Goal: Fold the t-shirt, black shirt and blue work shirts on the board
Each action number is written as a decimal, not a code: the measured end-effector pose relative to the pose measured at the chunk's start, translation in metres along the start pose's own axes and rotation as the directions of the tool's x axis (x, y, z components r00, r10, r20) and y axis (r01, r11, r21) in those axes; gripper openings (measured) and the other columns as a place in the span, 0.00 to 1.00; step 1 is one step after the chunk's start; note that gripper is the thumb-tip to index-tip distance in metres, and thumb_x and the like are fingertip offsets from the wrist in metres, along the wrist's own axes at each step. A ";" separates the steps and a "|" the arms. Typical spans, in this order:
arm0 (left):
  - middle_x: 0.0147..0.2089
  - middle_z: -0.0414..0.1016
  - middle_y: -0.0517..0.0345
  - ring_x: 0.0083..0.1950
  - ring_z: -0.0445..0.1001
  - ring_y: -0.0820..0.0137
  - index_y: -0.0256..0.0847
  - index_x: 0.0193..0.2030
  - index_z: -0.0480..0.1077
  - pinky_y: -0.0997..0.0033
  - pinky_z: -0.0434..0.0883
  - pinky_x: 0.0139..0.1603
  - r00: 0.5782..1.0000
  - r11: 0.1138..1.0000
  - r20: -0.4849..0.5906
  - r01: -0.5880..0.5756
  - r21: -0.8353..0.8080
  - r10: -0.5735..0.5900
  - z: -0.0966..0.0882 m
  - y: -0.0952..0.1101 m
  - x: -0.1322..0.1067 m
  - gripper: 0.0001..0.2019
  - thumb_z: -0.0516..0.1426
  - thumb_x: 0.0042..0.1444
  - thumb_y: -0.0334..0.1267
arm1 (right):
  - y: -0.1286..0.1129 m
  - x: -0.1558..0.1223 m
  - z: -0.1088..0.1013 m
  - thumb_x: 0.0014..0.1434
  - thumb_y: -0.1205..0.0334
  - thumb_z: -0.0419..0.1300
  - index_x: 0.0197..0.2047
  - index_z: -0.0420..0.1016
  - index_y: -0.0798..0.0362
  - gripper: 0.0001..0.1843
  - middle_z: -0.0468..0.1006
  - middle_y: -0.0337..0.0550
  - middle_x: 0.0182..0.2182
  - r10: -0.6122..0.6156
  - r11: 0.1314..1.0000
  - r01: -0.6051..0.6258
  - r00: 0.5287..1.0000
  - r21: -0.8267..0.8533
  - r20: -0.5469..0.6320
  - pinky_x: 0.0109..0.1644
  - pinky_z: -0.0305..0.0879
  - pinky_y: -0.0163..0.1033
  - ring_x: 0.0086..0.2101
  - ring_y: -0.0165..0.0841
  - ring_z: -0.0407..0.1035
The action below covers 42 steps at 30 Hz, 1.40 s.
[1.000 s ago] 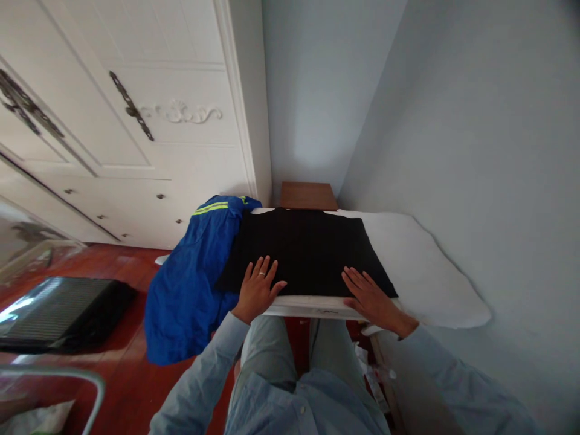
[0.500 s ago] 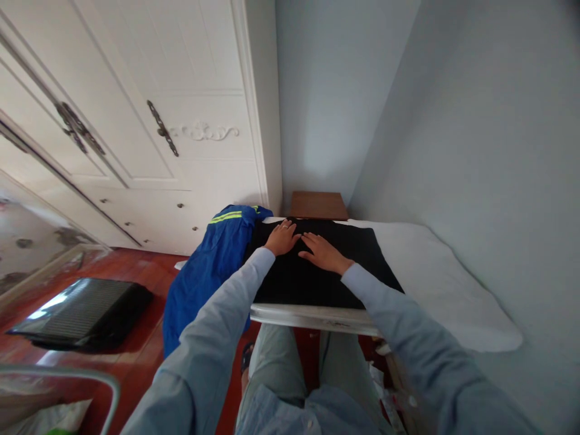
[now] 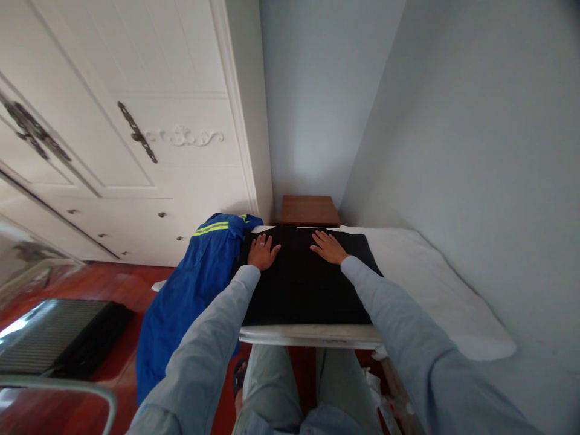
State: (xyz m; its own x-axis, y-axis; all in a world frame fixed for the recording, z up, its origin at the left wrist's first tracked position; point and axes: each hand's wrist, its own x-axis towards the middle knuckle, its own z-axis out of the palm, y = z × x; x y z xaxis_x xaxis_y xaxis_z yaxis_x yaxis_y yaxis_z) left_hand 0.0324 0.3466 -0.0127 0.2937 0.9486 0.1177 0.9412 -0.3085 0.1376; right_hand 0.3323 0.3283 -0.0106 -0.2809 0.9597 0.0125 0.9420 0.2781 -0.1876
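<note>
Across the middle of the table (image 3: 312, 336): a black cloth (image 3: 308, 296) lies spread flat, its near side running close along the table's near edge.
Left hand (image 3: 264, 251): palm down on the far left part of the black cloth, fingers spread.
Right hand (image 3: 329, 247): palm down on the far part of the same cloth, right of its middle, fingers pointing far and left.
Gap between hands: they are apart, with black fabric showing between them; both are flat and uncurled.
Left end: a blue garment (image 3: 185, 296) with yellow-green stripes (image 3: 211, 228) drapes down the side, just beside the black cloth.
Right end: a white covering (image 3: 430, 284) continues toward the grey wall (image 3: 475, 151).
Far side: a brown wooden piece (image 3: 310, 208) stands just beyond the table.
Far left: a white wardrobe (image 3: 190, 66) with dark handles (image 3: 137, 133).
Near left: a dark, glossy bundle (image 3: 49, 335) on the red floor (image 3: 136, 278), a pale curved tube (image 3: 58, 381) nearer.
Near: pale trousers (image 3: 274, 380) below the table's edge.
</note>
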 end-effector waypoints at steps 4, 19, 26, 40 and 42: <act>0.76 0.55 0.36 0.77 0.51 0.50 0.31 0.73 0.58 0.48 0.49 0.75 1.000 1.000 0.003 0.002 -0.007 -0.002 0.000 0.000 0.001 0.36 0.39 0.70 0.56 | 0.012 -0.001 -0.001 0.72 0.42 0.38 0.75 0.53 0.57 0.38 0.52 0.58 0.74 0.077 0.997 -0.077 0.997 -0.017 -0.014 0.73 0.43 0.57 0.72 0.46 0.46; 0.76 0.53 0.36 0.78 0.49 0.51 0.30 0.74 0.57 0.49 0.46 0.76 0.999 0.999 0.031 0.022 -0.026 -0.021 -0.001 0.001 0.001 0.36 0.40 0.71 0.56 | 0.014 0.006 -0.004 0.73 0.45 0.40 0.74 0.55 0.59 0.35 0.54 0.58 0.73 0.133 0.991 -0.132 0.991 0.032 -0.024 0.73 0.46 0.57 0.71 0.46 0.49; 0.77 0.52 0.37 0.78 0.49 0.51 0.33 0.74 0.57 0.47 0.48 0.75 0.999 0.999 0.040 0.026 -0.042 -0.024 -0.002 0.002 0.002 0.35 0.40 0.70 0.57 | -0.012 -0.028 -0.015 0.72 0.43 0.41 0.75 0.51 0.62 0.39 0.53 0.61 0.73 0.017 0.995 -0.017 1.000 0.100 -0.003 0.74 0.43 0.56 0.72 0.47 0.46; 0.77 0.53 0.40 0.79 0.46 0.58 0.34 0.71 0.59 0.51 0.54 0.75 0.925 0.910 -0.106 -0.378 -0.169 0.364 -0.036 0.066 -0.058 0.30 0.44 0.72 0.52 | -0.091 -0.217 -0.025 0.63 0.37 0.60 0.58 0.76 0.52 0.31 0.83 0.52 0.51 -0.084 0.440 -0.110 0.983 0.891 0.163 0.59 0.70 0.54 0.50 0.44 0.77; 0.77 0.52 0.41 0.79 0.45 0.58 0.37 0.73 0.58 0.50 0.53 0.75 0.841 0.825 -0.083 -0.540 -0.164 0.534 -0.032 0.101 -0.084 0.31 0.46 0.71 0.55 | -0.096 -0.224 -0.019 0.58 0.36 0.65 0.55 0.78 0.52 0.32 0.84 0.51 0.48 -0.044 0.313 -0.198 0.974 0.929 0.222 0.58 0.71 0.55 0.48 0.44 0.78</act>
State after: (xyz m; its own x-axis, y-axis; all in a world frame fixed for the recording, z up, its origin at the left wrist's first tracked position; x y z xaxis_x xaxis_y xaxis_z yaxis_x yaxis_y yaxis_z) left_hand 0.0973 0.2337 0.0231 0.7359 0.6276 0.2542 0.5909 -0.7785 0.2115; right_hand 0.3084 0.0878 0.0234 -0.3554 0.9136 -0.1976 0.1800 -0.1406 -0.9736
